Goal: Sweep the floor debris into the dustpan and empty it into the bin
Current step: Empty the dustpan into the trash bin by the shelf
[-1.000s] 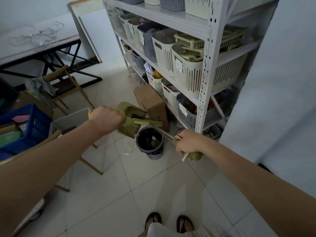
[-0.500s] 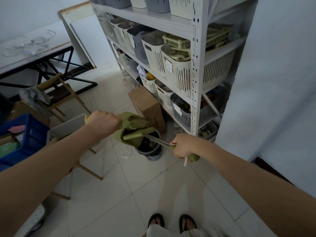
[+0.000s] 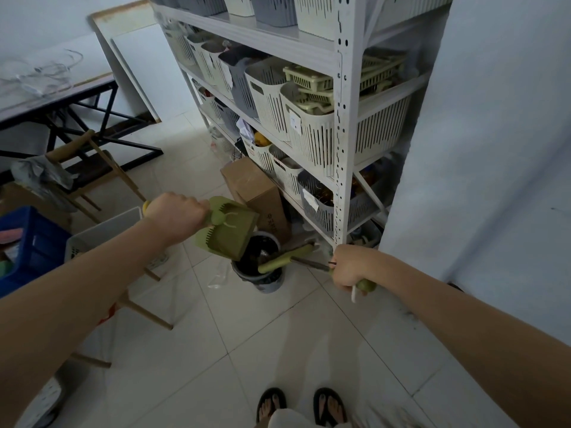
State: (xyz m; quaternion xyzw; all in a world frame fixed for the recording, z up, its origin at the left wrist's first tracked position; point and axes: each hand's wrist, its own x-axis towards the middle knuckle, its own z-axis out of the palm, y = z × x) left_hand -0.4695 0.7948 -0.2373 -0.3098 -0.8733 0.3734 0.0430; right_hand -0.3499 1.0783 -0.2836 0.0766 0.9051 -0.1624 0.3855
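Closest in, over the white tiled floor (image 3: 278,335), both bare forearms reach forward and slightly down, each ending in a clenched fist. The right hand (image 3: 350,267) is wrapped around the grip of the olive-green hand brush (image 3: 285,258), whose thin metal shaft runs leftward so that the brush head lies over the rim of the bin. The left hand (image 3: 177,216), knuckles up, grasps the handle of the olive-green plastic dustpan (image 3: 230,231), which hangs tipped with its mouth down over the small round grey bin with a black liner (image 3: 268,282). The bin stands on the floor just beside a brown cardboard box (image 3: 256,193) at the foot of the white metal shelving rack (image 3: 340,149). Both tools look like light, rigid moulded plastic, smooth enough to twist in a loose grip, so a full wrap on the handle seems the sound hold, and each is held that way. The bin seems light too, and likely to tip if the pan leans on its rim. Whether any debris is left in the pan cannot be told.
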